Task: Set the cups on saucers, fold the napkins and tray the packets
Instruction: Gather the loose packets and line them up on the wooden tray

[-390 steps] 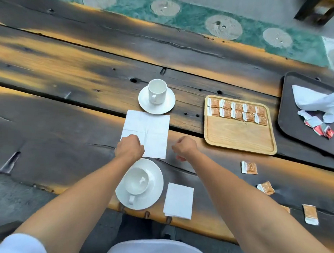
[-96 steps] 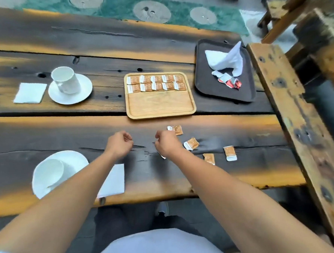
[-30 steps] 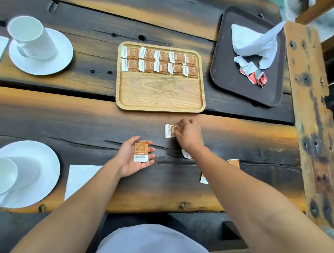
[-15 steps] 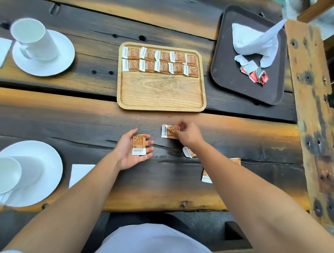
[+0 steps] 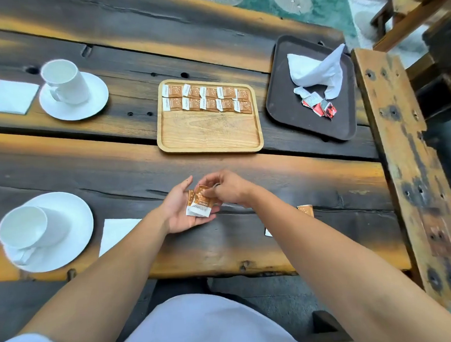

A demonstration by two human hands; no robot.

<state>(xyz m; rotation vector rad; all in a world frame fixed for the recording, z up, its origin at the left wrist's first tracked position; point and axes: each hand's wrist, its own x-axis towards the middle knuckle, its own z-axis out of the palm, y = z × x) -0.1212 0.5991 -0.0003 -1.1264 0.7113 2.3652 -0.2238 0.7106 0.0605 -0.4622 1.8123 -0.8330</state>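
Observation:
My left hand lies palm up over the table's middle and holds brown packets. My right hand pinches the top packet of that small stack. The wooden tray beyond them carries two rows of brown packets along its far side. One loose packet shows beside my right forearm; another white corner peeks out under it. A white cup stands on a saucer at far left, a folded napkin beside it. A near cup sits on a saucer with a napkin.
A dark tray at the right holds a crumpled white napkin and red wrappers. A wooden beam runs along the table's right end. Wooden chairs stand at far right.
My right hand lifted the packet off the table and brought it onto the packet in my left palm. The view pulled back and shifted right.

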